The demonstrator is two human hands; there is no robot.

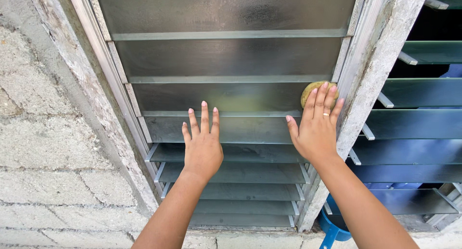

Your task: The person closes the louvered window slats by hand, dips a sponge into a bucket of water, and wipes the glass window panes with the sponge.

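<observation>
Right hand [317, 128] presses yellow sponge [309, 91] on louvre glass [216, 97] — left hand [202, 148] flat

There is one view, from a camera worn on the person's head. It faces a louvre window [231, 99] set in a rough block wall [53, 148] and tilts slightly downward, so the glass slats narrow toward the bottom of the picture. It sits close, within arm's reach: both forearms enter from the lower edge. A second window [418, 124] shows at the right edge, past a concrete post [370, 85].
</observation>
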